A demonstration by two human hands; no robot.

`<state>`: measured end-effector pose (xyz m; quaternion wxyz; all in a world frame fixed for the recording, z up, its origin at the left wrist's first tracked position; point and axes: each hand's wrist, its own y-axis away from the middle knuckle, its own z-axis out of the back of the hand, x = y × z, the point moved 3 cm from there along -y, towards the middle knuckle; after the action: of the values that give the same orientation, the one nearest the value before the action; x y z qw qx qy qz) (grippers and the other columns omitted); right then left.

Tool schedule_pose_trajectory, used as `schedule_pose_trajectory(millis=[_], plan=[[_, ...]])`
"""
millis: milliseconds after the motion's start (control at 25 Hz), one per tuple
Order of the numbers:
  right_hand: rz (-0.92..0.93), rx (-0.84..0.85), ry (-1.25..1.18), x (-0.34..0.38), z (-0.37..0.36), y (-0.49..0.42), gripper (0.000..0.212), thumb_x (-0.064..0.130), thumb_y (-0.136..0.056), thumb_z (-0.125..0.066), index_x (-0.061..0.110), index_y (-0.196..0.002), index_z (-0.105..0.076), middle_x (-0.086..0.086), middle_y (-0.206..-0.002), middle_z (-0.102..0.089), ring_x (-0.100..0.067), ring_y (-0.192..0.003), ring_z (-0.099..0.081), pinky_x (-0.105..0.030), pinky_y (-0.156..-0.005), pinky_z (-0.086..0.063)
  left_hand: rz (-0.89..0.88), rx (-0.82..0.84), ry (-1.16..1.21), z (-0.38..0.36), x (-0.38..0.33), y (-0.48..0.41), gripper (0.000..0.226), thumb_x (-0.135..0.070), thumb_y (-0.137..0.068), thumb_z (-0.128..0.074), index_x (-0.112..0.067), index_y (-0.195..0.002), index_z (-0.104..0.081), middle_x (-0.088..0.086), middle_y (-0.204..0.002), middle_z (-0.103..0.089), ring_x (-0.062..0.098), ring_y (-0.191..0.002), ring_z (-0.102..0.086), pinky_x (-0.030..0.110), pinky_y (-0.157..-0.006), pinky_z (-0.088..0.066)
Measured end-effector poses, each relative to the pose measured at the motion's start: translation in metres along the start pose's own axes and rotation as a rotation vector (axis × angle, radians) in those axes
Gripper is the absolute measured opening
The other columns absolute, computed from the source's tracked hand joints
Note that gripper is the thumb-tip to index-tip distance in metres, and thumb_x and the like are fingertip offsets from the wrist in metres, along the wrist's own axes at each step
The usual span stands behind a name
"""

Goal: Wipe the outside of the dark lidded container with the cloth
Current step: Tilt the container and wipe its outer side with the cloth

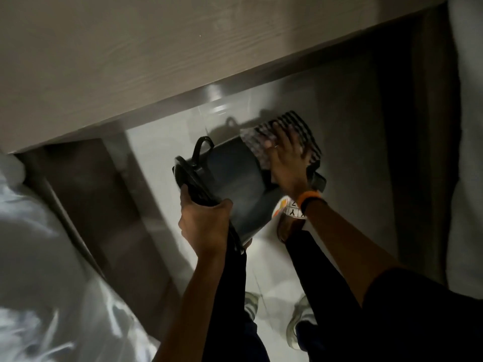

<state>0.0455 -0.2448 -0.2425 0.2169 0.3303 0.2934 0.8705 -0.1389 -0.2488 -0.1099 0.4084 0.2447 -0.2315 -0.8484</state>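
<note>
A dark grey lidded container [236, 178] is held tilted on its side above the pale floor, its black lid and loop handle [199, 150] pointing left. My left hand [205, 224] grips the lid rim at the container's lower left. My right hand [286, 159] lies flat, fingers spread, on a black-and-white checked cloth [300, 129], pressing it against the container's far right end, near its base. The cloth hangs over that end and hides it. An orange band sits on my right wrist.
A pale wood-grain tabletop [130, 53] fills the upper left, its edge running diagonally just above the container. White bedding [39, 244] lies at lower left and a white surface at far right. My legs and shoes [300, 322] stand on the glossy tiled floor below.
</note>
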Motion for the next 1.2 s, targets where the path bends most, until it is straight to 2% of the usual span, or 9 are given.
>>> schedule_pose_trajectory(millis=[80, 200, 320, 520, 560, 760, 1000, 1080, 1200], plan=[[-0.084, 0.051, -0.104, 0.008, 0.001, -0.010, 0.045, 0.041, -0.111, -0.026, 0.040, -0.153, -0.041, 0.009, -0.171, -0.028, -0.021, -0.163, -0.010, -0.065, -0.129, 0.005, -0.040, 0.000, -0.043, -0.007, -0.003, -0.001, 0.081, -0.020, -0.063, -0.079, -0.022, -0.140, -0.055, 0.006, -0.117, -0.074, 0.033, -0.104, -0.069, 0.040, -0.090, -0.056], [0.387, 0.124, 0.051, 0.067, -0.026, 0.031, 0.058, 0.040, -0.101, -0.018, 0.039, -0.155, -0.038, 0.012, -0.167, -0.037, -0.022, -0.159, -0.024, -0.061, -0.129, -0.008, -0.050, -0.001, -0.060, -0.005, -0.002, -0.005, 0.078, -0.020, -0.067, -0.079, -0.025, -0.141, -0.055, 0.004, -0.116, -0.075, 0.032, -0.103, -0.070, 0.042, -0.091, -0.058], [0.562, 0.141, 0.005, 0.058, -0.019, 0.049, 0.055, 0.038, -0.103, -0.020, 0.038, -0.151, -0.046, 0.009, -0.164, -0.043, -0.019, -0.156, -0.031, -0.052, -0.129, -0.010, -0.056, 0.007, 0.000, 0.003, 0.003, -0.004, 0.076, -0.019, -0.067, -0.079, -0.027, -0.139, -0.057, 0.000, -0.103, -0.077, 0.026, -0.095, -0.073, 0.040, -0.082, -0.061], [-0.120, 0.080, -0.007, -0.014, 0.009, -0.016, 0.047, 0.037, -0.108, -0.036, 0.034, -0.155, -0.041, 0.002, -0.172, -0.027, -0.023, -0.162, -0.016, -0.057, -0.130, -0.007, -0.085, 0.003, -0.021, 0.000, -0.004, 0.001, 0.088, -0.015, -0.065, -0.078, -0.026, -0.147, -0.050, 0.007, -0.112, -0.076, 0.031, -0.102, -0.070, 0.047, -0.091, -0.059], [-0.101, 0.090, 0.015, -0.007, 0.007, -0.011, 0.049, 0.037, -0.109, -0.034, 0.033, -0.157, -0.036, 0.003, -0.173, -0.025, -0.023, -0.162, -0.014, -0.058, -0.130, -0.007, -0.105, -0.006, -0.039, -0.001, -0.008, 0.000, 0.085, -0.015, -0.066, -0.078, -0.024, -0.146, -0.051, 0.008, -0.112, -0.076, 0.032, -0.102, -0.070, 0.047, -0.091, -0.059], [0.554, 0.015, -0.003, 0.038, -0.030, 0.094, 0.051, 0.045, -0.106, -0.025, 0.047, -0.157, -0.027, 0.009, -0.175, -0.015, -0.023, -0.164, -0.008, -0.051, -0.129, -0.001, -0.200, -0.007, -0.045, 0.004, -0.018, -0.018, 0.074, -0.024, -0.073, -0.078, -0.023, -0.143, -0.053, 0.006, -0.111, -0.077, 0.030, -0.102, -0.072, 0.045, -0.089, -0.060], [-0.183, -0.099, -0.642, -0.039, -0.024, 0.048, 0.044, 0.026, -0.099, -0.046, 0.043, -0.139, -0.045, -0.002, -0.173, -0.015, -0.027, -0.160, -0.017, -0.063, -0.126, -0.026, -0.364, 0.039, 0.037, -0.012, 0.004, 0.011, 0.105, 0.006, -0.065, -0.076, -0.018, -0.159, -0.035, 0.007, -0.155, -0.034, 0.025, -0.140, -0.042, 0.037, -0.118, -0.040], [-0.224, -0.040, -0.774, -0.038, -0.035, 0.043, 0.055, 0.028, -0.097, -0.047, 0.043, -0.149, -0.037, 0.000, -0.174, -0.010, -0.027, -0.162, -0.011, -0.061, -0.129, -0.023, -0.393, 0.079, -0.046, -0.022, 0.011, 0.012, 0.112, 0.011, -0.066, -0.077, -0.014, -0.162, -0.026, 0.012, -0.155, -0.025, 0.024, -0.141, -0.029, 0.027, -0.117, -0.028], [-0.179, -0.032, -0.816, -0.040, -0.047, 0.043, 0.070, 0.034, -0.093, -0.045, 0.038, -0.160, -0.024, 0.005, -0.176, -0.003, -0.019, -0.163, 0.001, -0.058, -0.132, -0.013, -0.365, 0.113, -0.151, -0.019, 0.014, -0.009, 0.109, -0.021, -0.059, -0.086, -0.017, -0.153, -0.031, 0.011, -0.150, -0.031, 0.018, -0.128, -0.028, 0.029, -0.109, -0.025]])
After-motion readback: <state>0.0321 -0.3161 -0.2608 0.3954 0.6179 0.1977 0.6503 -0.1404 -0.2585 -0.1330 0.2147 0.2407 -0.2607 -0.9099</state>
